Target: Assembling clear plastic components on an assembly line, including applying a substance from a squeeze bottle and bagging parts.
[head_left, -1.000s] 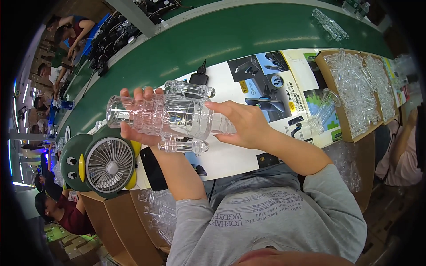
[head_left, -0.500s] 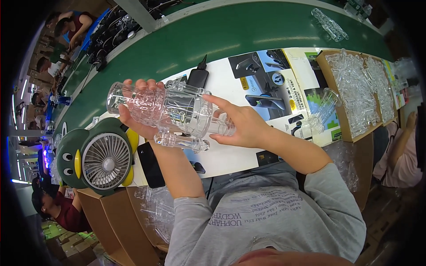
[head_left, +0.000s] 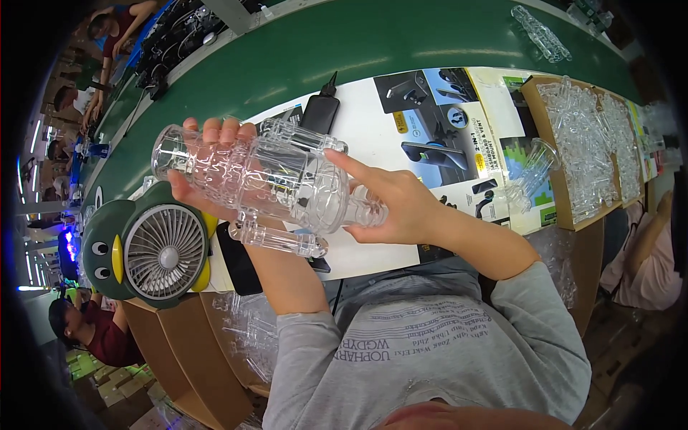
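Head view: the clear rocket-shaped piece (head_left: 287,179) sits toward nine o'clock, left hand (head_left: 222,206) wrapped round its ten-o'clock end, right hand (head_left: 405,206) pinching its four-o'clock neck; likely light, stiff, slippery; grip the body, sparing the fragile-looking side tubes.

Ribbed walls of the clear plastic piece (head_left: 287,186) blur the palm of the left hand (head_left: 218,168) behind them, and on the right hand (head_left: 401,204) I can make out only the index finger and thumb. The left forearm (head_left: 287,279) hides part of the dark phone (head_left: 238,261). Clear parts (head_left: 584,143) tangle too thickly to count. At far right, a co-worker (head_left: 648,258) is cut off by the dark edge.
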